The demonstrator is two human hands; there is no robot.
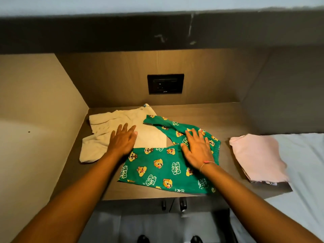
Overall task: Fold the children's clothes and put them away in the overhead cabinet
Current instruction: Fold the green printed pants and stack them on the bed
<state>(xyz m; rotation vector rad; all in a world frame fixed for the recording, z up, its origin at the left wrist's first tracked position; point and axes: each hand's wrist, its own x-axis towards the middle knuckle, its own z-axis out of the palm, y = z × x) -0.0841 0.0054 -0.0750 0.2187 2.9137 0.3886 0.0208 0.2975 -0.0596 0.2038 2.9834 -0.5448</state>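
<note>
1. My fingers are spread and flat on both sides, pressing down on cloth and gripping nothing: my left hand [122, 140] lies palm-down on the cream fabric, my right hand [197, 149] palm-down on the green fabric.
2. Under my right palm is a pair of green cotton children's trousers printed with cartoon chipmunks and white lettering [163, 167]. They lie on the brown wood-grain counter [201, 112], one leg running toward the near edge, the other angled up toward the back wall, with the gathered elastic waistband to the right of my fingers.
3. Under my left palm is a crumpled cream-coloured children's garment [108, 125], spread across the left part of the counter. The green trousers overlap its right and lower edges.
4. A thin pink string bracelet [207, 162] circles my right wrist.
5. To the right, apart from the trousers, sits a folded pale pink garment [257, 155] on the counter's right end, with a patterned edge peeking out beneath it.
6. Beside that stack lies a white bed sheet [305, 155].
7. On the back panel above the counter is a black rectangular wall socket [165, 83].
</note>
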